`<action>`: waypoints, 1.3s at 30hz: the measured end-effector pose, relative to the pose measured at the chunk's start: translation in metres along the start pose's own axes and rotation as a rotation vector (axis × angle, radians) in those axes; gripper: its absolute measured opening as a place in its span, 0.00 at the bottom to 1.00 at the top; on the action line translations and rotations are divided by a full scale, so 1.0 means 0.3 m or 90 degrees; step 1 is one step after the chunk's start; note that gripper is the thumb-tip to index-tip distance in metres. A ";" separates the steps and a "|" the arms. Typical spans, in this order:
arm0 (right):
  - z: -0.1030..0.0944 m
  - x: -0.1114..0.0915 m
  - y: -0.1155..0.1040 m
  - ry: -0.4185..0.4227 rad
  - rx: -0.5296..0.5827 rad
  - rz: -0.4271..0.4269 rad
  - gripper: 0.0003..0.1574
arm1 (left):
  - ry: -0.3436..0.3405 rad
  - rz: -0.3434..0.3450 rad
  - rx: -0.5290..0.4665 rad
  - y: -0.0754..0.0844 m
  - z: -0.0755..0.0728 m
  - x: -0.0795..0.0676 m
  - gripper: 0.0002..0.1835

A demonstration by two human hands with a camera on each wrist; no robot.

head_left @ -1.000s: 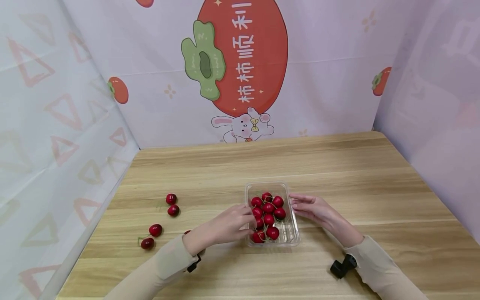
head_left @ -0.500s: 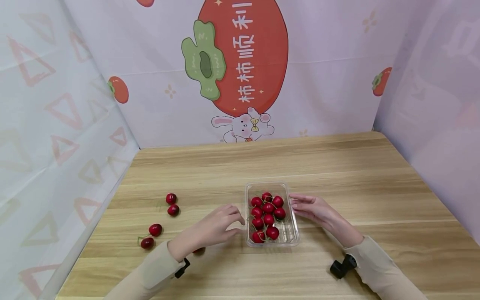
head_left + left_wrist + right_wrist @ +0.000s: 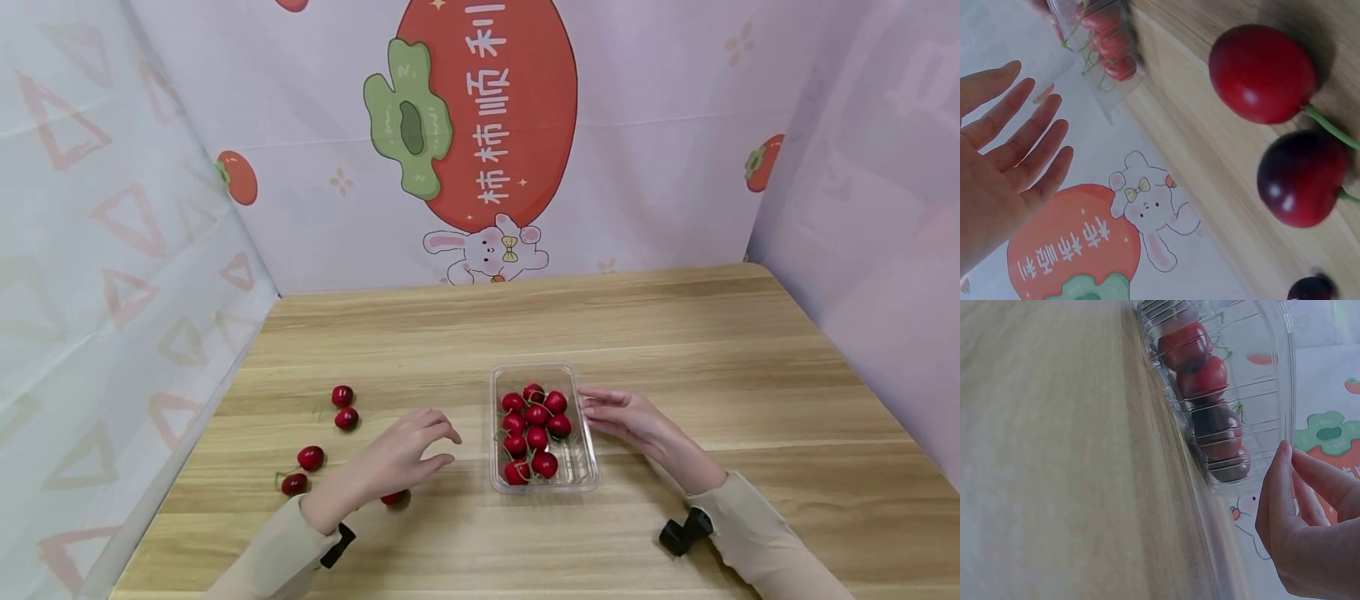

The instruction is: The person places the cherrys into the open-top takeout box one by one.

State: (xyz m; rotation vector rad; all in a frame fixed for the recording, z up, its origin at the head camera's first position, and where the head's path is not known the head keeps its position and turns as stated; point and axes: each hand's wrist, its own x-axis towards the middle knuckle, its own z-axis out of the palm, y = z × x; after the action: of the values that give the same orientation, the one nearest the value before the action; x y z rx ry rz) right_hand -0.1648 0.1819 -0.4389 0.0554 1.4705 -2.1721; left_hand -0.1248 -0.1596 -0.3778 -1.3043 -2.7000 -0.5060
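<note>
Left of the punnet, my left hand (image 3: 401, 454) hovers over the table with loosely bent fingers and holds nothing. In the left wrist view its fingers (image 3: 1025, 140) spread apart, well clear of the cherries. A clear plastic punnet (image 3: 581, 475) holds several dark red cherries (image 3: 536, 415) with green stems. The fingertips of my right hand (image 3: 637, 423) touch the punnet's right side; in the right wrist view those fingers (image 3: 1279, 494) meet at its rim. A loose cherry (image 3: 395, 498) lies partly hidden beside my left wrist.
Farther left lie a pair of cherries (image 3: 347, 418) and another pair with a stem (image 3: 311, 457). Wrist-worn black cameras (image 3: 678, 537) sit at both cuffs. Printed cloth (image 3: 645, 167) stands behind the wooden table (image 3: 645, 333) and along both sides.
My left hand has drawn back from over the punnet, moving left across the table, and no longer covers the cherries inside. The right hand and the punnet stay in place.
</note>
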 end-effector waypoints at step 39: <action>0.002 0.007 0.003 0.005 0.010 0.001 0.19 | 0.104 -0.232 -0.045 -0.060 -0.035 -0.237 0.12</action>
State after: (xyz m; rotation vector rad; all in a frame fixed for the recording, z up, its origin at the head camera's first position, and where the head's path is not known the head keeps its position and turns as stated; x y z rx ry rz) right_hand -0.1660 0.1803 -0.4401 0.0708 1.4568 -2.1843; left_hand -0.0946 -0.2263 -0.3889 -0.7416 -2.8072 -0.7117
